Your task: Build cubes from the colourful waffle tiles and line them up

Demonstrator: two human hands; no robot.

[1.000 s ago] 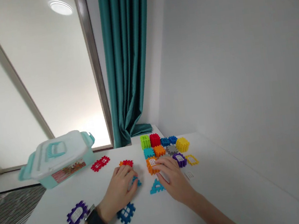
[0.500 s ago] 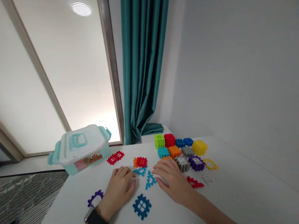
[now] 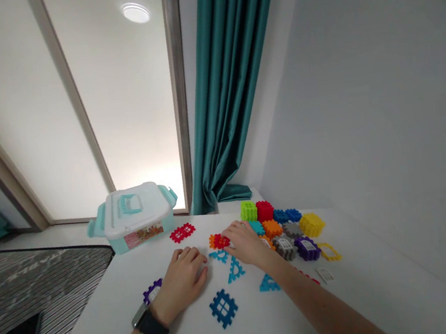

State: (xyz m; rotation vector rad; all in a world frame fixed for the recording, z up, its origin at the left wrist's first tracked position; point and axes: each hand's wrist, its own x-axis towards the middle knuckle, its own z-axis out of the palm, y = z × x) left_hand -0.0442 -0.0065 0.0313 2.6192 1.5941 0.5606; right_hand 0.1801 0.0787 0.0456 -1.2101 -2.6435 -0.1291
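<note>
right hand [image 3: 246,244] lay curved, fingertips touching red plastic waffle block [image 3: 218,241], pinch unclear | left hand [image 3: 183,283] spread flat, just beside purple waffle block [image 3: 153,292] | table [image 3: 104,325] edge left of left hand

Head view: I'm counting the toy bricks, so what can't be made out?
Head view:
- orange-red brick: partly covered by the right hand
- purple brick: partly under the left hand
- red piece: behind the right forearm
- storage box contents: hidden by its lid
- white label print: too small
</note>
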